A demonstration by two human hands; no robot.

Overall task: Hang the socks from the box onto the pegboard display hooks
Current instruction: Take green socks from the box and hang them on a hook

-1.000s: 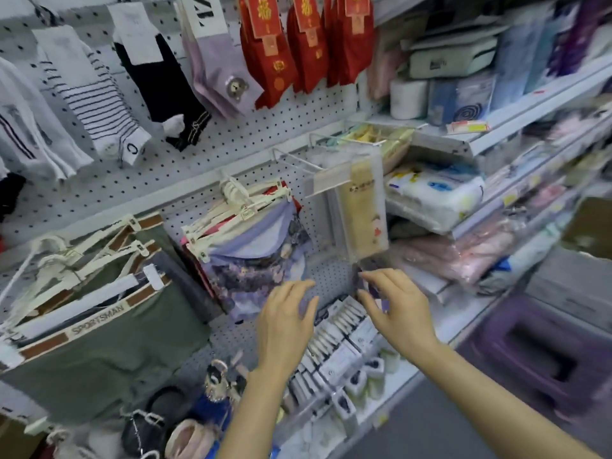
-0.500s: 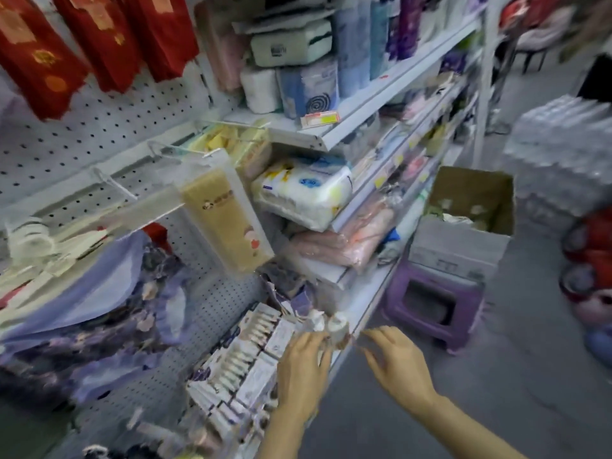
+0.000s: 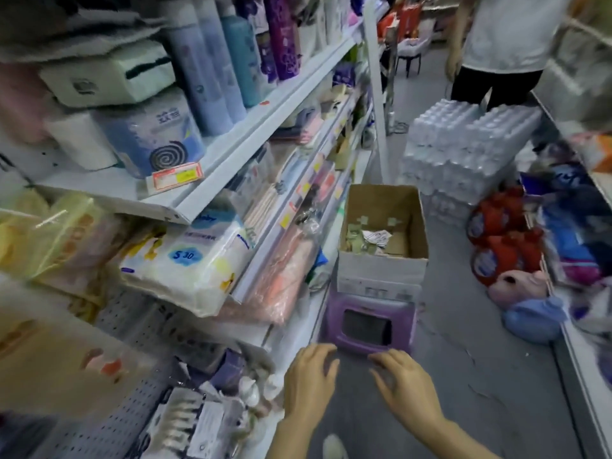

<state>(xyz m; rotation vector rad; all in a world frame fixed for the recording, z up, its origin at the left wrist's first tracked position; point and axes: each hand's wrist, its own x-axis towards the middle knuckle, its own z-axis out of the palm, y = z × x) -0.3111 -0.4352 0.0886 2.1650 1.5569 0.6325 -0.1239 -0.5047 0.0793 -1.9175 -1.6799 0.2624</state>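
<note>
Left hand (image 3: 309, 380) and right hand (image 3: 405, 385) both empty, fingers loosely spread, low over the aisle floor. Ahead, well apart, the box (image 3: 384, 241) sits on a purple stool (image 3: 367, 321), packaged socks (image 3: 362, 241) inside. Judgement: between pairs; more hanging remains.

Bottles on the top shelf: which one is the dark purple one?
The dark purple bottle is the one furthest right in the row, with a pale swirly pattern. The teal bottle and two pale blue bottles stand to its left.
</note>
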